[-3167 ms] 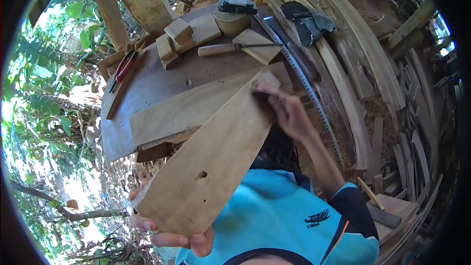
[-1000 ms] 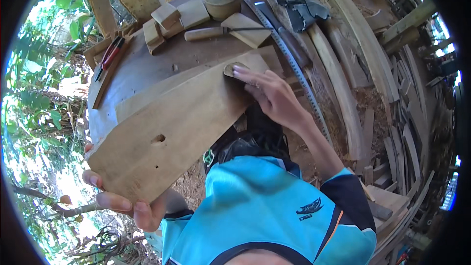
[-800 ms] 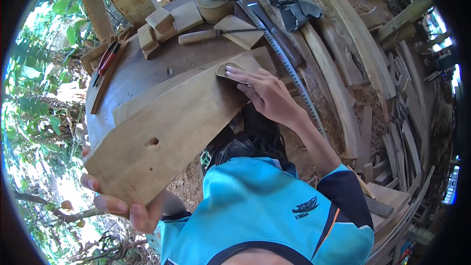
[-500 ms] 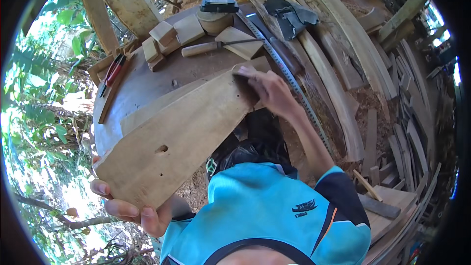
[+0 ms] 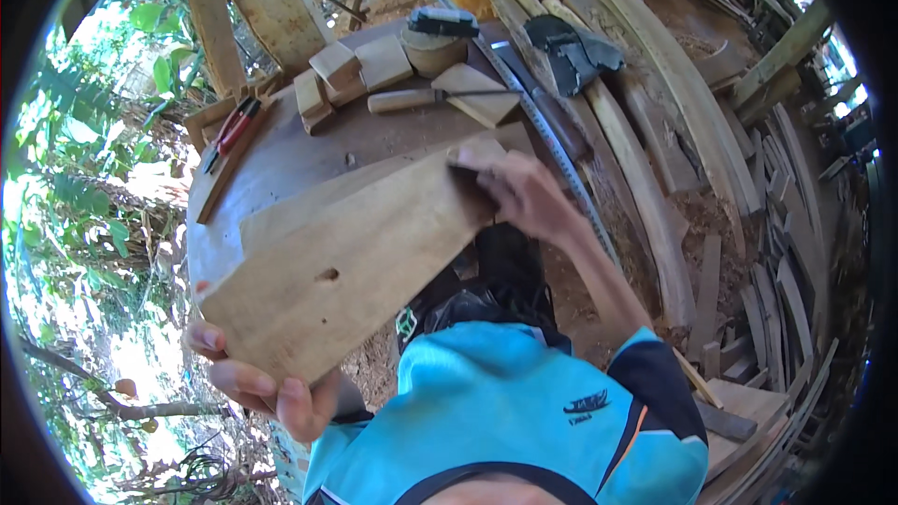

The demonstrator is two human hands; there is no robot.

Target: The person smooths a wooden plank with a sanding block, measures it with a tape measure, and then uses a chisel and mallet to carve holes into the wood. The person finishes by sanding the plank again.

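Observation:
A long, pale wooden board (image 5: 360,266) with a small dark hole slants across my front, wider at its lower left end. My left hand (image 5: 271,391) grips that wide end, fingers curled round the edge. At the narrow far end, my right hand (image 5: 531,189) is closed on a dark brown piece that looks like sandpaper (image 5: 473,189), pressed against the board's face. Part of that piece is hidden under my fingers. Beneath the board, a second flat plank (image 5: 295,210) lies on the worktable (image 5: 281,159).
Toward the back are wood blocks (image 5: 383,63), a wooden-handled tool with a thin shaft (image 5: 402,101), and a round wooden block (image 5: 435,51). Red-handled pliers (image 5: 234,134) lie at left. A metal ruler (image 5: 550,142) and long timbers (image 5: 645,215) run down the right.
The whole view has shifted a little, so the table and tools appear lower and farther right. Both hands keep their hold, with the dark piece still at the board's far end.

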